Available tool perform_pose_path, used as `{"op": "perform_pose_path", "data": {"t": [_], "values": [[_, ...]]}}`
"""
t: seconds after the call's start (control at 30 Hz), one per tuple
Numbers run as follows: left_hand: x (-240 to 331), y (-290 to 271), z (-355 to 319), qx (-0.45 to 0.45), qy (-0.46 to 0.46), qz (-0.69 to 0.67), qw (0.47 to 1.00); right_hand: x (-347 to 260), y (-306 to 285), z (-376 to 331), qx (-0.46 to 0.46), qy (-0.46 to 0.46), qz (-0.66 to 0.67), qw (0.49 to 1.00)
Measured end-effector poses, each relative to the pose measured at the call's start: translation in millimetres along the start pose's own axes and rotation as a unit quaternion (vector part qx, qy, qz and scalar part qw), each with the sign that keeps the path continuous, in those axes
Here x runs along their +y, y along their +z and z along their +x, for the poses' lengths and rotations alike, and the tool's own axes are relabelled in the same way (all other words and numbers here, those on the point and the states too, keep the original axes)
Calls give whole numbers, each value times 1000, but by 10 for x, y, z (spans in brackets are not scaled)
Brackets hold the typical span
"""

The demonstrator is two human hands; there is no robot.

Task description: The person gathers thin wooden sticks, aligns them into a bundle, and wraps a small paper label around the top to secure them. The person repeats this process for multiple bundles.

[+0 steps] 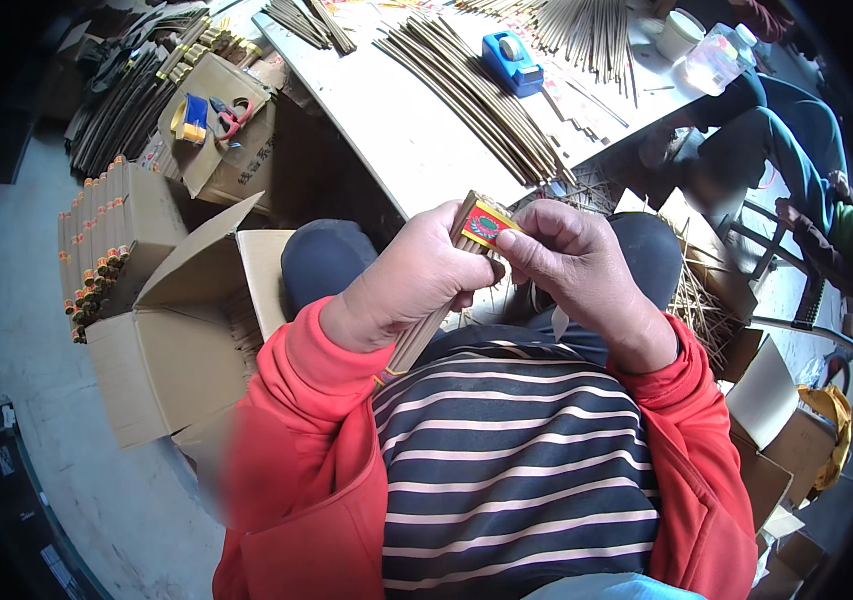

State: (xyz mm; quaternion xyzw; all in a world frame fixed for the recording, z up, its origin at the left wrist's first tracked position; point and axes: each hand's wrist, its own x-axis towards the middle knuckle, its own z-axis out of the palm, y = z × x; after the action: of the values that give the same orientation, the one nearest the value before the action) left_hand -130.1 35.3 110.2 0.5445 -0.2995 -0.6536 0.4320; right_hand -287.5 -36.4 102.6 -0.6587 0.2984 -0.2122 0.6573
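My left hand [408,268] is wrapped round a bundle of thin brown incense sticks [414,345], held at a slant above my lap. A red and yellow paper label [487,225] with a green emblem lies around the bundle's upper end. The right hand [578,262] pinches this label's right edge between thumb and fingers. A coloured band shows at the bundle's lower end, by my left sleeve. Just beyond my hands, loose brown sticks [466,95] lie in a long row on the white table [361,120].
On the table stand a blue tape dispenser [512,62], a white tub [680,35] and a clear plastic jug [720,62]. Open cardboard boxes [186,360] flank me. Red-handled scissors [233,118] and labelled bundles [96,245] are at left. Another person sits at right.
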Motion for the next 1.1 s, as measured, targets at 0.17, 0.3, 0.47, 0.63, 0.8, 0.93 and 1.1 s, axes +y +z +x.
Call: {"op": "perform_pose_path", "data": {"t": [0.17,0.3,0.47,0.63,0.8,0.93,1.1], "values": [[-41,25,18,0,3,-2,1000,-18,19,13,32,9,-81,996],[-19,52,12,-4,5,-3,1000,34,18,18,46,-4,-71,996],[-55,16,-22,-32,40,-18,999,53,5,23,49,-9,-50,997],[-168,-81,-9,-77,82,-16,994,9,6,15,46,-5,-72,996],[-155,-43,-20,-56,81,-1,995,6,-9,14,37,3,-74,997],[-164,-71,-18,-74,85,-15,994,35,-29,9,12,-10,-31,999],[-139,-39,-24,-65,73,-48,994,78,-62,19,-7,-12,-14,1000]]}}
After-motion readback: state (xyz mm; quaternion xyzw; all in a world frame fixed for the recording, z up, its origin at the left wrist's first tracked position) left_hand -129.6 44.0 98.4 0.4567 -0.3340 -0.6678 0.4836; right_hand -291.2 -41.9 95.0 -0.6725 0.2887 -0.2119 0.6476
